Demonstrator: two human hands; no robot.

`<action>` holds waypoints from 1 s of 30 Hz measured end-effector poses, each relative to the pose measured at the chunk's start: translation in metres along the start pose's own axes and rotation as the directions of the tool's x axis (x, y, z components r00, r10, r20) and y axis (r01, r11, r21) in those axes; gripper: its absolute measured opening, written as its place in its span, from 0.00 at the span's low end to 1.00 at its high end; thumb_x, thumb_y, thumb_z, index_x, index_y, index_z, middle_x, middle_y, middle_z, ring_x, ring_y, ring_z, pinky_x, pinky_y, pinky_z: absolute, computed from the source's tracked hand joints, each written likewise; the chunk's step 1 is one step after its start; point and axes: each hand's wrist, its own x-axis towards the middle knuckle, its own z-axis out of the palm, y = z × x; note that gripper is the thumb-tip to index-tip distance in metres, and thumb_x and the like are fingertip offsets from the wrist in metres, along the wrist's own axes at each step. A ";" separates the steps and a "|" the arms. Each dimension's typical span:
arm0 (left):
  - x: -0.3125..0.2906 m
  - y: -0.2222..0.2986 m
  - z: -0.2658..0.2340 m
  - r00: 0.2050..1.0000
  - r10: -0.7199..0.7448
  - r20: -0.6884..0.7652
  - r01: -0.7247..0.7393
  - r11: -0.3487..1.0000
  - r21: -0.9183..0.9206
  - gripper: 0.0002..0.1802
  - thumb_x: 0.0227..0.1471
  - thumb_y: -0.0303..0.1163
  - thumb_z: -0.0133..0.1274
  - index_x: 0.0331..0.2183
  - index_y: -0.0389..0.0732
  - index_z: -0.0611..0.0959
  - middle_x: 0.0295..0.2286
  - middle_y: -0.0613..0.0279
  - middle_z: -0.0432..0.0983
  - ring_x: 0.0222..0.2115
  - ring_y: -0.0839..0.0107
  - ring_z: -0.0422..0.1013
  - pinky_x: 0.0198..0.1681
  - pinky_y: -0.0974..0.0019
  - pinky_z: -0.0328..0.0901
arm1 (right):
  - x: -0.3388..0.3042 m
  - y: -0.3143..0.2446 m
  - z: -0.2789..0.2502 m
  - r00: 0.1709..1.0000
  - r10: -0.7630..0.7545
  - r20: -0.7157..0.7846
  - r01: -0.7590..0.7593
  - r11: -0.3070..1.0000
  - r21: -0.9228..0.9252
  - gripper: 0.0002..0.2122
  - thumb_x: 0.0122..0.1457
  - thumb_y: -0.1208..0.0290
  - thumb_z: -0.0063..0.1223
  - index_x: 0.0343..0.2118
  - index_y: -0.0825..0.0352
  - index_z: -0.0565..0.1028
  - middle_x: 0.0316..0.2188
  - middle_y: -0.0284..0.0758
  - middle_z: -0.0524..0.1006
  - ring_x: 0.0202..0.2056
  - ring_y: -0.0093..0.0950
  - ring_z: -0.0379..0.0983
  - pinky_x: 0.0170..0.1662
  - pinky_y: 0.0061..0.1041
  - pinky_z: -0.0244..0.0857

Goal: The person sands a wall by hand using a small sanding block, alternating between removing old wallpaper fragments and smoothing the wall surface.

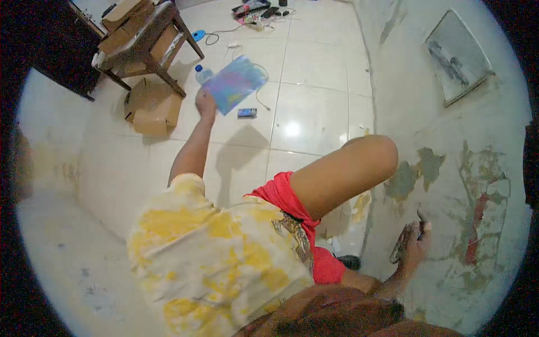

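Upper centre, the left hand (206,104) grips a pastel sheet (237,84) by its left edge alone, so it could sag against the bottle (205,76); lower right, the right hand (415,242) clasps a dark object (400,246).

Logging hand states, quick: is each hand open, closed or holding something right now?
Left hand: closed, holding a shiny multicoloured sheet near its left edge.
Right hand: closed, holding a dark object too unclear to name.
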 end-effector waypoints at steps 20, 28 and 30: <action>-0.184 -0.080 0.062 0.501 -0.459 0.734 0.572 0.812 0.118 0.33 0.58 0.50 0.39 0.57 0.37 0.65 0.53 0.52 0.66 0.54 0.61 0.62 0.55 0.56 0.58 | 0.004 0.003 0.023 0.985 0.164 0.059 -0.162 0.986 -0.042 0.13 0.64 0.65 0.45 0.47 0.65 0.73 0.25 0.30 0.71 0.23 0.18 0.64 0.26 0.18 0.59; -0.269 0.328 0.116 -0.095 0.567 0.818 0.393 0.776 -0.493 0.26 0.53 0.49 0.49 0.48 0.42 0.77 0.46 0.52 0.73 0.49 0.57 0.67 0.55 0.60 0.58 | 0.008 0.019 0.016 0.996 -0.001 -0.084 -0.018 0.976 -0.218 0.14 0.62 0.65 0.47 0.47 0.65 0.73 0.28 0.32 0.72 0.27 0.21 0.68 0.30 0.21 0.63; -0.279 0.353 0.100 -0.170 0.890 0.424 -0.259 0.375 -0.890 0.28 0.50 0.50 0.53 0.47 0.42 0.77 0.48 0.53 0.72 0.51 0.53 0.66 0.55 0.57 0.60 | 0.009 0.008 0.013 0.991 0.114 -0.065 -0.127 0.958 -0.258 0.15 0.61 0.62 0.47 0.47 0.66 0.73 0.32 0.33 0.74 0.32 0.24 0.69 0.36 0.24 0.64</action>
